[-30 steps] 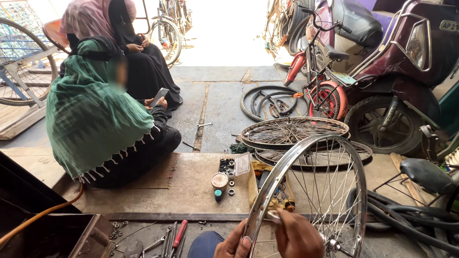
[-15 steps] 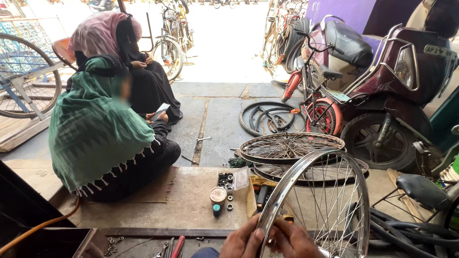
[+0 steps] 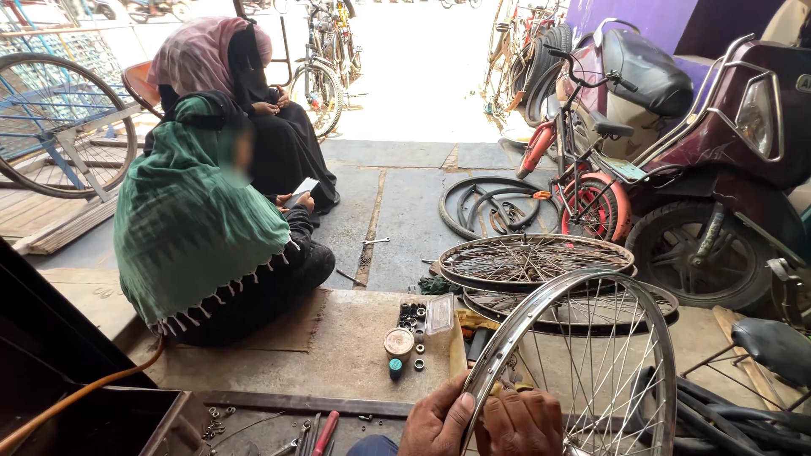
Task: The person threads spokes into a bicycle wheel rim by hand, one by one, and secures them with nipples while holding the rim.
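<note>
At six o'clock in the head view, the left hand (image 3: pixel 437 420) curls its fingers round the chrome rim of an upright spoked bicycle wheel (image 3: pixel 583 363), thumb against the rim's outer edge, so it is closed on the wheel. The right hand (image 3: pixel 524 422) sits just beside it, inside the rim, fingers bent down among the spokes; whether it pinches a spoke or a small tool I cannot tell. The wheel stands tilted, rising from the hands toward three o'clock. Behind it, toward one o'clock, two more spoked wheels (image 3: pixel 536 260) lie flat, stacked on the floor, with a loose black tyre (image 3: pixel 490 207) farther off at twelve o'clock. Just left of the upright wheel, on the worn mat (image 3: pixel 338 346), lie a small round tin (image 3: pixel 399 343), a teal cap (image 3: pixel 395 368) and scattered nuts. A red-handled tool (image 3: pixel 325 431) lies at seven o'clock. At ten o'clock a person in a green shawl (image 3: pixel 198 228) sits on the floor, another in a pink scarf (image 3: pixel 198 55) behind. A maroon scooter (image 3: pixel 726 169) and a red bicycle (image 3: pixel 574 160) stand at two o'clock.
</note>
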